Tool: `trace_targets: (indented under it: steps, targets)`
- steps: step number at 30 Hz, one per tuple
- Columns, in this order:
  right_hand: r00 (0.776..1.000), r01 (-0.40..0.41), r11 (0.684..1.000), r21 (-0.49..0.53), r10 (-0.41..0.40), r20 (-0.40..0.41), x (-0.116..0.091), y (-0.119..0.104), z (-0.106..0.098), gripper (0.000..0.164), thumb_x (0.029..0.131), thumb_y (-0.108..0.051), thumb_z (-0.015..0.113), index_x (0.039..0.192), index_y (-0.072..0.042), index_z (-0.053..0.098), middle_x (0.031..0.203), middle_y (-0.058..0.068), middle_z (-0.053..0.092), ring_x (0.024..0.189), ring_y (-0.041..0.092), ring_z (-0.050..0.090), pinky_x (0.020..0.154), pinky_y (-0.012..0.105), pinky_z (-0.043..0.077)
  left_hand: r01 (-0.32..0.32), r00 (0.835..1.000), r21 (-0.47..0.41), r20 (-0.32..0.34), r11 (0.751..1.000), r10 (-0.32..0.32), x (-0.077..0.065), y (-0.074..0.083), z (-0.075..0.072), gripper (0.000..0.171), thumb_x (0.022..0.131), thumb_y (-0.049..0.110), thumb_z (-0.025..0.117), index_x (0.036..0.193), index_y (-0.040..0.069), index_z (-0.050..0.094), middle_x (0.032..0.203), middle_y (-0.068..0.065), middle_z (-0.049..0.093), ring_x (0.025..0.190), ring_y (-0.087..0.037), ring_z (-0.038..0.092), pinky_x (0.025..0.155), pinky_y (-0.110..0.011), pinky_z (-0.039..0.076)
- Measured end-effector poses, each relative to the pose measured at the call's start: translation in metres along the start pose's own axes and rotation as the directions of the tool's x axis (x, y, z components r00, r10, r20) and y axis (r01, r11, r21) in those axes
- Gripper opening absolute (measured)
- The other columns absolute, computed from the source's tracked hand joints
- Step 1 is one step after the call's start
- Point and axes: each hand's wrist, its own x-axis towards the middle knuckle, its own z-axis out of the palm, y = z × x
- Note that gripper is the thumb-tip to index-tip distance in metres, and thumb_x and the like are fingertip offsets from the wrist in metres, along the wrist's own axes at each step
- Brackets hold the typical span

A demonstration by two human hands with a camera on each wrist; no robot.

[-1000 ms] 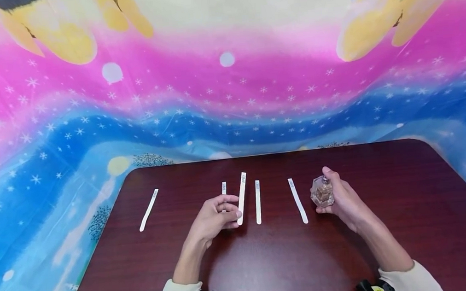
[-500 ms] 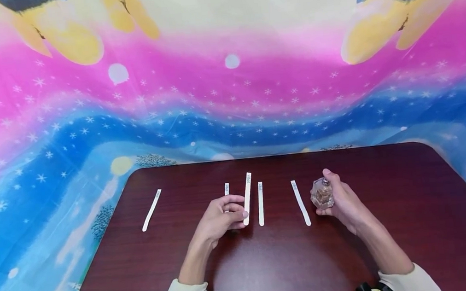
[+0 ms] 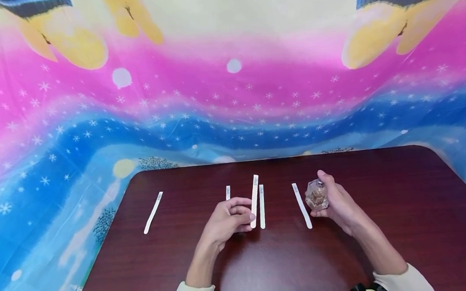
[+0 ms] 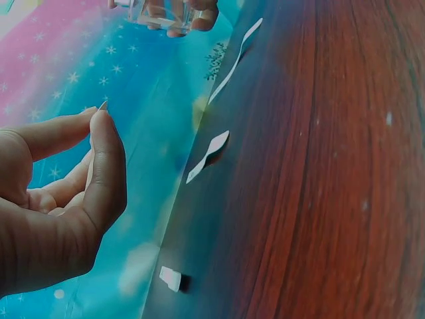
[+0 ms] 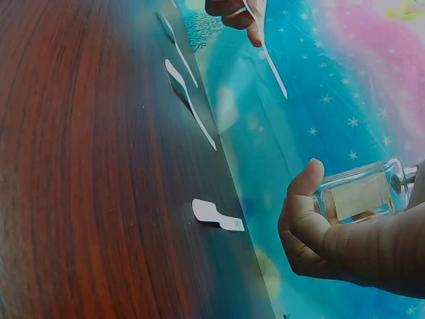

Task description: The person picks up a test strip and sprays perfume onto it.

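My left hand (image 3: 229, 222) pinches a white paper perfume test strip (image 3: 255, 199) near its lower end, between thumb and fingers. Printed at its top, the strip points up and away, overlapping the left edge of another strip (image 3: 262, 210) on the table. In my right hand (image 3: 340, 205) is a faceted clear glass perfume bottle (image 3: 316, 196), gripped with the thumb up at its metal neck. The right wrist view gives the bottle (image 5: 362, 196) side-on, fingers wrapped around it. From the left wrist, only the tip of the pinched strip (image 4: 103, 105) shows above the fingertips.
On the dark red wooden table (image 3: 284, 261) lie more strips: one far left (image 3: 153, 212), one partly hidden behind the left hand (image 3: 228, 192), and one just left of the bottle (image 3: 302, 206). A patterned cloth (image 3: 253, 93) hangs behind the table's back edge.
My left hand has moved right with its strip, closing in on the neighbouring strip in the head view. The right hand has shifted slightly left with the bottle. The head view has tilted a little.
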Motion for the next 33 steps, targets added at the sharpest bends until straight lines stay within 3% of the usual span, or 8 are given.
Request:
trace_targets:
  steps: [9,16,19,27,33]
  targets:
    - [1.000,-0.005,0.999,-0.032,0.004,-0.020,0.005,-0.002,0.007,0.074,0.112,-0.065,0.025,0.138,0.001,0.049,0.100,-0.001,0.066,0.089,0.018,0.063,0.080,0.037,0.060,-0.015,0.999,-0.020,0.033,1.000,0.015,0.002,0.003,0.015,0.042,0.095,-0.005,0.073,0.136,-0.008,0.062,0.091,0.000,0.070,0.075,-0.012,0.069,0.071,-0.024,0.065]
    - [0.999,-0.009,0.999,-0.045,0.007,-0.042,0.010,0.000,0.015,0.072,0.111,-0.067,0.024,0.118,-0.002,0.053,0.093,0.003,0.058,0.083,0.018,0.059,0.076,0.037,0.059,-0.020,0.998,-0.052,0.057,0.998,0.023,0.002,0.003,0.028,0.042,0.094,-0.006,0.073,0.135,-0.008,0.062,0.089,0.000,0.067,0.075,-0.009,0.067,0.073,-0.026,0.066]
    - [0.999,-0.003,0.999,-0.049,0.001,-0.036,0.010,0.000,0.018,0.074,0.111,-0.069,0.022,0.116,-0.002,0.053,0.093,0.004,0.057,0.082,0.017,0.058,0.076,0.037,0.059,-0.022,0.998,-0.058,0.064,0.998,0.026,0.002,0.004,0.033,0.042,0.094,-0.006,0.073,0.134,-0.007,0.063,0.089,0.001,0.067,0.074,-0.008,0.067,0.073,-0.027,0.067]
    - [1.000,0.004,0.999,-0.036,-0.005,-0.026,0.009,-0.002,0.022,0.074,0.111,-0.068,0.023,0.122,-0.001,0.052,0.097,0.003,0.057,0.086,0.016,0.056,0.078,0.034,0.059,-0.021,0.997,-0.085,0.072,0.996,0.027,0.001,0.004,0.047,0.040,0.092,-0.008,0.073,0.132,-0.007,0.064,0.087,0.000,0.068,0.073,-0.010,0.069,0.073,-0.028,0.067]
    - [0.999,-0.006,1.000,-0.019,0.005,-0.048,0.009,0.000,0.028,0.077,0.112,-0.066,0.023,0.134,0.004,0.048,0.100,0.004,0.058,0.091,0.015,0.057,0.086,0.038,0.061,0.004,0.998,-0.091,0.069,0.996,0.002,0.000,0.000,0.049,0.038,0.092,-0.010,0.073,0.129,-0.005,0.067,0.086,0.000,0.068,0.070,-0.011,0.069,0.069,-0.026,0.066]
